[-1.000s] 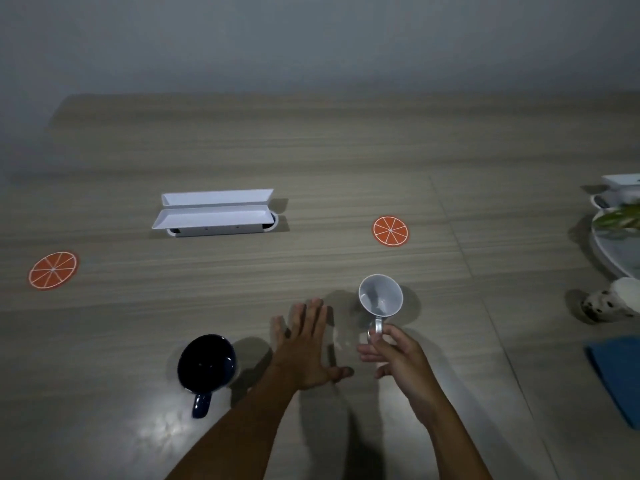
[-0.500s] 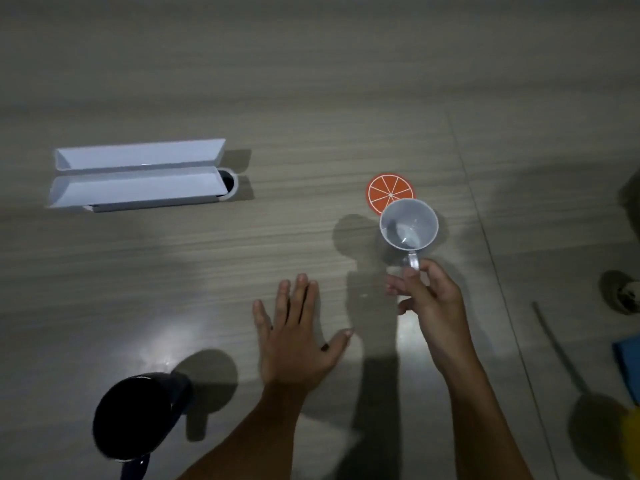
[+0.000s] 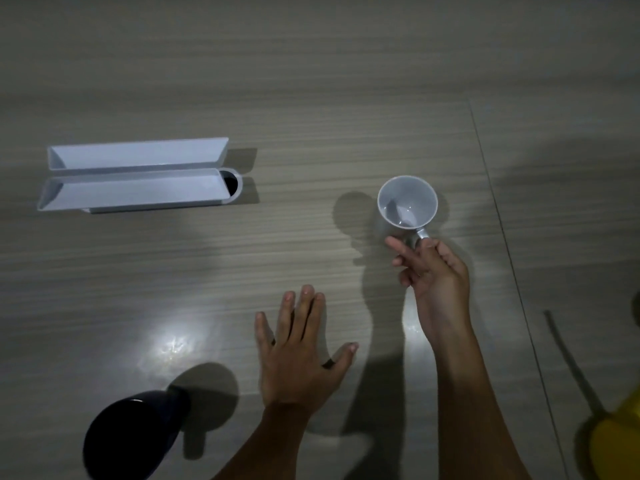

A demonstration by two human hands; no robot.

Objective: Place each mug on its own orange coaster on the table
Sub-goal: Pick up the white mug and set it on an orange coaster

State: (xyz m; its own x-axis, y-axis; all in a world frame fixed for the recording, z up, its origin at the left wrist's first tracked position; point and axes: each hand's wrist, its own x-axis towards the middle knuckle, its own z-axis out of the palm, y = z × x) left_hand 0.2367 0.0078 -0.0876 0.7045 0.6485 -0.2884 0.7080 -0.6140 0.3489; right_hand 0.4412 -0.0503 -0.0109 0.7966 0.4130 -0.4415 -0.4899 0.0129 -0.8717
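A white mug (image 3: 407, 201) stands upright right of the table's centre, its opening facing me. My right hand (image 3: 433, 271) grips the mug's handle from the near side. No orange coaster shows; the one seen earlier near this spot is hidden, apparently under the mug. A dark blue mug (image 3: 133, 438) stands at the lower left near the table's front. My left hand (image 3: 299, 351) lies flat on the table with fingers spread, between the two mugs, holding nothing.
A white open box (image 3: 135, 174) with two raised flaps sits on the wooden table (image 3: 311, 81) at the left. A yellow object (image 3: 616, 445) shows at the lower right corner. A seam in the tabletop runs down the right side.
My right hand carried the white mug away from me and over the orange coaster, which it now covers. The camera tilted down, so the left coaster left the view.
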